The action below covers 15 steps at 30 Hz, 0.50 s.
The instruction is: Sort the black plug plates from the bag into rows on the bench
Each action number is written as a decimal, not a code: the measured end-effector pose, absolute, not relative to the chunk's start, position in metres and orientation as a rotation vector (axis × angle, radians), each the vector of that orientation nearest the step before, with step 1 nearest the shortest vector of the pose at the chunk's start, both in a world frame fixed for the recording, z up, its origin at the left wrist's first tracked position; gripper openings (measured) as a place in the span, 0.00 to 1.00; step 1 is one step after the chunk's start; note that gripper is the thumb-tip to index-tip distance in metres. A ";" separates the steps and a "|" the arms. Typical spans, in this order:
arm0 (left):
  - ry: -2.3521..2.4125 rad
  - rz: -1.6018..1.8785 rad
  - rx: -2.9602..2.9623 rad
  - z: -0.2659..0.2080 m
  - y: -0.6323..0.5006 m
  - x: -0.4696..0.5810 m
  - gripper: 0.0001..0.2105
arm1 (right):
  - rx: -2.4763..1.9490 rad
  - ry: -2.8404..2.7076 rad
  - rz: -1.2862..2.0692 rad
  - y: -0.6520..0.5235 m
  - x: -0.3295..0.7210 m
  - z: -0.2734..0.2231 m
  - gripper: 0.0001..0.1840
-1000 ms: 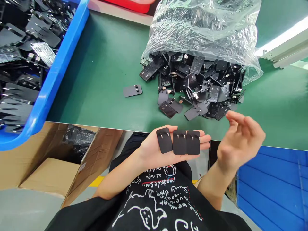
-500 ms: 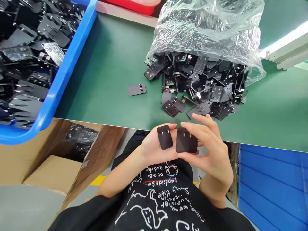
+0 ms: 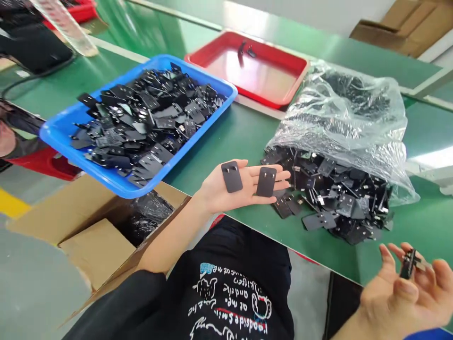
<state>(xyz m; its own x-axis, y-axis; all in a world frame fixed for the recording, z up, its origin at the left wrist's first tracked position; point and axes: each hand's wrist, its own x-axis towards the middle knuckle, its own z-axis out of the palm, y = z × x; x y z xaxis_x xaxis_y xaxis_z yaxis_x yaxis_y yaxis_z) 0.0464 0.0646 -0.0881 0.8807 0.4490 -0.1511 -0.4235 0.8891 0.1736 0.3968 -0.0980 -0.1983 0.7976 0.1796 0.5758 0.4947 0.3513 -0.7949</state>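
Left hand (image 3: 248,187) palm up, fingers outstretched: black rounded-rectangle plate with two metal prongs (image 3: 232,178) on palm, matching black plate (image 3: 266,183) across fingers. Right hand (image 3: 399,297), well apart, fingers curled, gripping black piece with silvery metal (image 3: 408,265). Black-plate heap (image 3: 348,208) beside clear plastic bag (image 3: 339,127).

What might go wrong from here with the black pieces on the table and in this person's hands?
Two black plates lie loose on the flat, open left hand; a tilt could slide them off.

The black part in the right hand seems held by the fingers only, so it might slip.

The loose pile at the mouth of the clear bag might scatter if nudged.
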 end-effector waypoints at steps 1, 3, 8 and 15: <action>0.184 0.475 0.148 -0.086 0.067 0.042 0.32 | -1.202 -0.613 -0.287 -0.096 0.405 -0.210 0.32; 0.173 0.509 0.158 -0.084 0.069 0.034 0.32 | -1.199 -0.541 -0.334 -0.092 0.414 -0.227 0.24; 0.141 0.554 0.143 -0.080 0.071 0.026 0.32 | -1.248 -0.350 -0.327 -0.080 0.399 -0.225 0.17; 0.110 0.559 0.123 -0.075 0.075 0.024 0.32 | -1.260 -0.313 -0.329 -0.076 0.388 -0.221 0.24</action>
<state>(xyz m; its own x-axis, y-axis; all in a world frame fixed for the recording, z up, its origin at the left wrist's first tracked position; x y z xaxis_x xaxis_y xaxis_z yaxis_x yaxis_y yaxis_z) 0.0241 0.0746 -0.0745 0.8425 0.5341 -0.0704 -0.5210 0.8411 0.1455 0.3881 -0.0761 -0.2210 0.9116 -0.0695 0.4051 0.4081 0.2713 -0.8717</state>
